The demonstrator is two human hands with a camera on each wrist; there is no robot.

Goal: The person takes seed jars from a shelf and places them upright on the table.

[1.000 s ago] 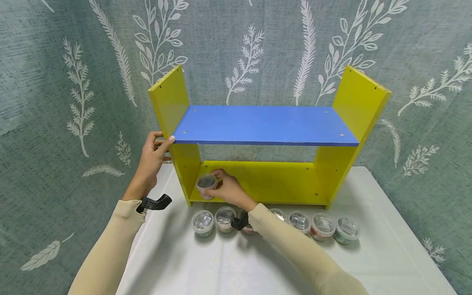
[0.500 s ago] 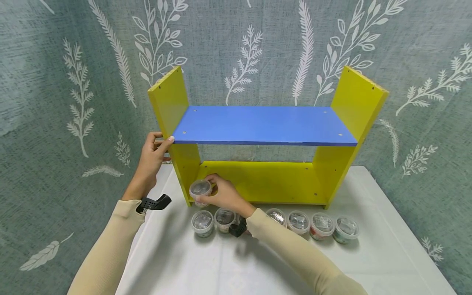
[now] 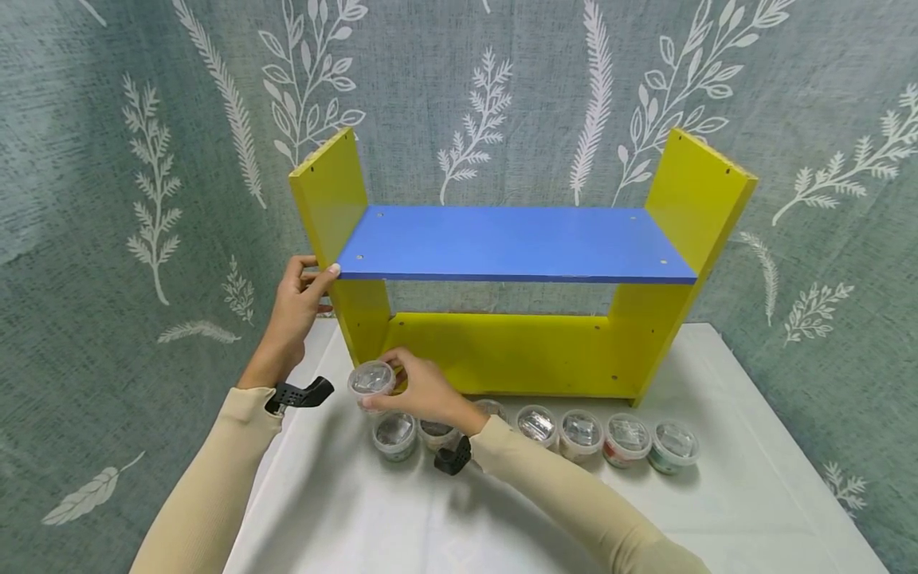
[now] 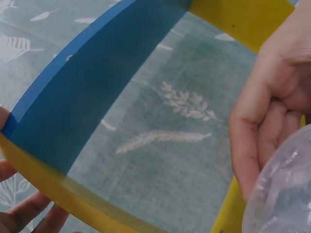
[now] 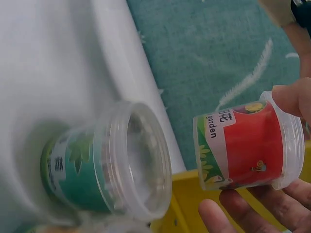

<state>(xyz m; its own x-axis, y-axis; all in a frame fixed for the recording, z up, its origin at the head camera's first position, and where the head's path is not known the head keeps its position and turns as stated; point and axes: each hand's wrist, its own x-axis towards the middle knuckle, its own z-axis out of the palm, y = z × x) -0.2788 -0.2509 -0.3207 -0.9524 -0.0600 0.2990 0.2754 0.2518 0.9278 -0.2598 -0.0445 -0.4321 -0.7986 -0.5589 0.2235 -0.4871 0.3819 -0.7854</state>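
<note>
My right hand [image 3: 426, 391] holds a small round plastic tub [image 3: 371, 379] by its lid rim, thumb in front and fingers behind. The tub is in the air by the front left corner of a yellow and blue shelf unit [image 3: 516, 243]. In the right wrist view this tub [image 5: 250, 145] shows a red label with a bee and "garden" on it. My left hand [image 3: 296, 307] grips the unit's left side panel, thumb at the blue board's front corner. Just below the held tub, a tub with a green label [image 5: 77, 170] stands on the table.
Several lidded tubs [image 3: 627, 438] stand in a row along the unit's front, some partly hidden by my right arm. The unit's yellow bottom board [image 3: 531, 355] lies behind them. White cloth [image 3: 373, 518] covers the table; patterned fabric [image 3: 430, 96] hangs behind.
My right hand has carried the tub left and toward me, from over the yellow bottom board to outside the unit's front left corner. My left hand stays on the panel.
</note>
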